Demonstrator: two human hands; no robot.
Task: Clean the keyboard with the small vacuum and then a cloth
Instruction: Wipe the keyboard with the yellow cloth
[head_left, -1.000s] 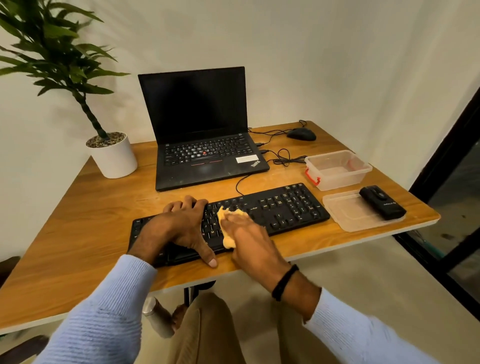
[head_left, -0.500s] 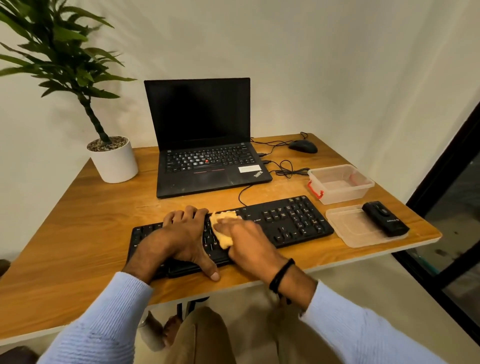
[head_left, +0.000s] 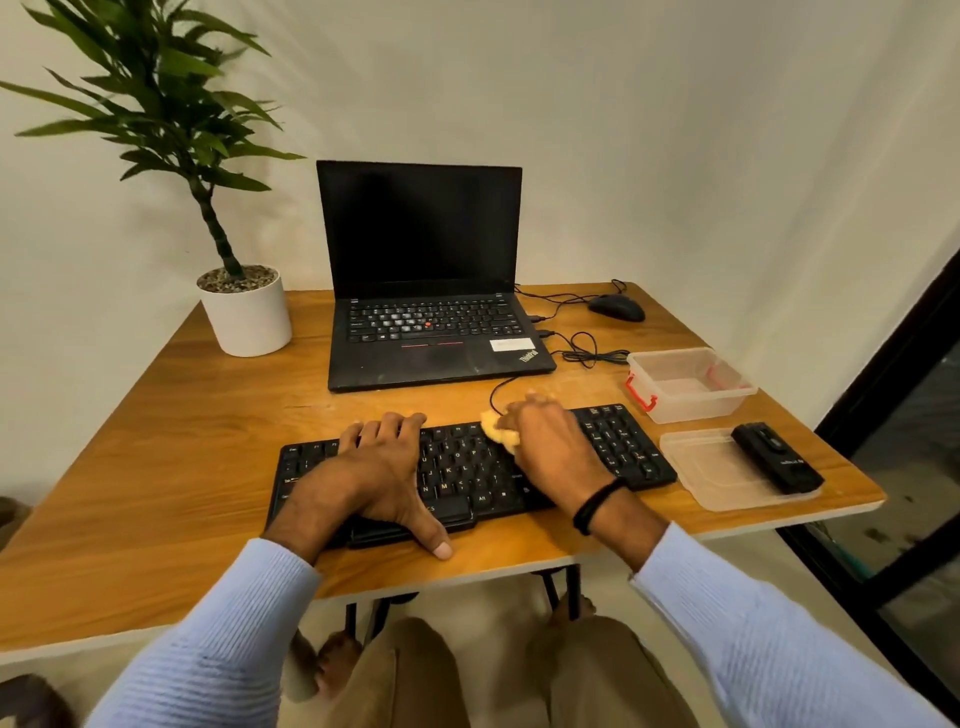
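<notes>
One spread left hand (head_left: 379, 467) is steadying the long black plastic keyboard (head_left: 618, 447), lying crosswise; the right hand (head_left: 550, 447) is gripping a yellow cloth (head_left: 496, 428) mid-board.

My wooden desk (head_left: 156, 467) carries a black keyboard (head_left: 467, 478) under my left grip (head_left: 379, 467) and right grip (head_left: 545, 447). A laptop (head_left: 431, 353) sits just beyond them and a potted plant (head_left: 249, 317) well beyond the left grip. A mouse (head_left: 616, 307), clear box (head_left: 691, 384) and lid (head_left: 717, 473) lie out past the right grip.
</notes>
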